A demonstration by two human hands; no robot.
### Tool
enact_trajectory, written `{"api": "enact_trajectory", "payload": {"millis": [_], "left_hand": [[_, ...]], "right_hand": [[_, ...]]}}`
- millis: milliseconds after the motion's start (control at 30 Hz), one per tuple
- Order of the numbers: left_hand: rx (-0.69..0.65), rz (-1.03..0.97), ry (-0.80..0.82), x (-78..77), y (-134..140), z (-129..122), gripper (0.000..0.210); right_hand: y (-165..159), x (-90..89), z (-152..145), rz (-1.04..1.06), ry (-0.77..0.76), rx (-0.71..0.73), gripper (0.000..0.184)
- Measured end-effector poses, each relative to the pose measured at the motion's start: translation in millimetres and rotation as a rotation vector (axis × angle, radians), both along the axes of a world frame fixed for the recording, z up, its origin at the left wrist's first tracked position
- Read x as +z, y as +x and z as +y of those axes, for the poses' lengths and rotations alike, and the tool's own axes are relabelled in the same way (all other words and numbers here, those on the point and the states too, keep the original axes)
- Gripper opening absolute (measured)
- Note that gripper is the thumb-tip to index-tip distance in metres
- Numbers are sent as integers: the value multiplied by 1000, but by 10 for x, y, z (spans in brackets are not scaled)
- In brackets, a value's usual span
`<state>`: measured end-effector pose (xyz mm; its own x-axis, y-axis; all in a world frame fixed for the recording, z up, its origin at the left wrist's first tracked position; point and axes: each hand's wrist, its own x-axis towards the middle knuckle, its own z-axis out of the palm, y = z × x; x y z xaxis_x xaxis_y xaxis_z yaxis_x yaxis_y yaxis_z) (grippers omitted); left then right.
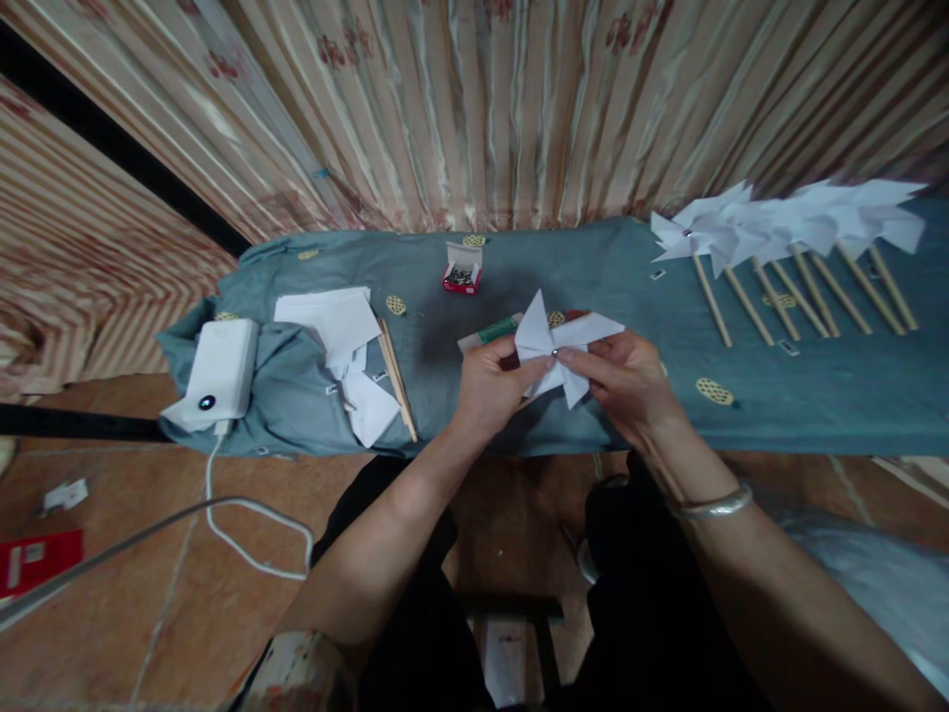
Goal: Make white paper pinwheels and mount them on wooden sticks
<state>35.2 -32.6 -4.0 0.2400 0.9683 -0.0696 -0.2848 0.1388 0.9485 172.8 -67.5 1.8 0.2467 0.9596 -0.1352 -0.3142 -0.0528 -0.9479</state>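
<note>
A white paper pinwheel (pixel 535 334) is held between both hands over the front of the cloth-covered table. My left hand (pixel 489 386) pinches its left side, with the thumb reaching toward the centre. My right hand (pixel 630 381) grips the right side, its thumb close to a small metal pin (pixel 554 353) at the middle. Behind the left fingers lies a green and white box or packet (pixel 495 330), partly hidden. A small red box (pixel 462 272) with its lid up holds many metal pins further back.
Several finished pinwheels on wooden sticks (pixel 786 232) lie in an overlapping row at right. White paper sheets (pixel 326 316) and a few loose sticks (pixel 396 381) lie at left. A white power bank (pixel 222 366) with a cable (pixel 259 569) sits at the left end, before a curtain (pixel 474 109).
</note>
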Motion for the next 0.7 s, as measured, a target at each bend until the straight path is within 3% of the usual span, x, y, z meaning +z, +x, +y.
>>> {"api": "enact_trajectory", "payload": {"millis": [233, 333, 433, 533, 700], "left_hand": [[-40, 21, 18, -4, 11, 5, 30], [-39, 53, 66, -18, 30, 40, 30], [-28, 126, 99, -65, 40, 87, 27], [-104, 315, 185, -122, 37, 100, 27], [-327, 844, 533, -147, 85, 24, 18]], "right_hand": [[16, 36, -3, -38, 42, 8, 41], [109, 81, 3, -24, 57, -54, 30], [279, 93, 4, -41, 84, -146, 30], [466, 88, -25, -54, 96, -221, 34], [632, 128, -142, -99, 112, -247, 30]]}}
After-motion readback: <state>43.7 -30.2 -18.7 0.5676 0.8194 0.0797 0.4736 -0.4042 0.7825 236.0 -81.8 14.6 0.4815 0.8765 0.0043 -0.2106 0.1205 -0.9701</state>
